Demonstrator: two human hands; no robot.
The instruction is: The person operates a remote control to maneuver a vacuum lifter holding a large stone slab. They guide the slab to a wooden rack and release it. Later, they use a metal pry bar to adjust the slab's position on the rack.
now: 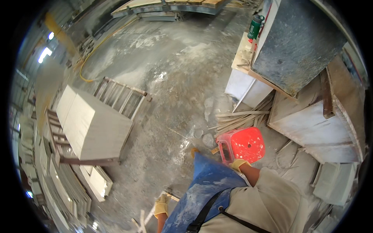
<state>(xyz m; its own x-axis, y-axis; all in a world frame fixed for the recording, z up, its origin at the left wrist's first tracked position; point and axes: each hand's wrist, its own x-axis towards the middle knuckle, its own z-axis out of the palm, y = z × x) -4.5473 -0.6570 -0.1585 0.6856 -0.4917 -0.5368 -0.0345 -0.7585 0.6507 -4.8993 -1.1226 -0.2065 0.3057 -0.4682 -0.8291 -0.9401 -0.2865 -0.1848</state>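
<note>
My left hand (161, 206), in a yellow work glove, hangs low beside the blue, dust-smeared apron (211, 174). Its fingers look loosely extended, with nothing visible in them. Just past the fingertips is a pale wooden strip (173, 197) with a dark edge; I cannot tell whether they touch. On the other side of the apron, my gloved right hand (240, 165) is at the near corner of a red plastic stool (250, 144). The fingers appear curled on its rim, though partly hidden. White specks cover the stool's seat, which has a dark hole in the middle.
Left, a pale block (103, 124) rests on a brown metal rack (87, 160), near stacked panels (70, 194). Thin wood strips (243, 118) lie beyond the stool. Large cabinet-like boxes (314, 128) and a green bottle (255, 27) stand right. A yellow hose (87, 64) crosses the dusty floor.
</note>
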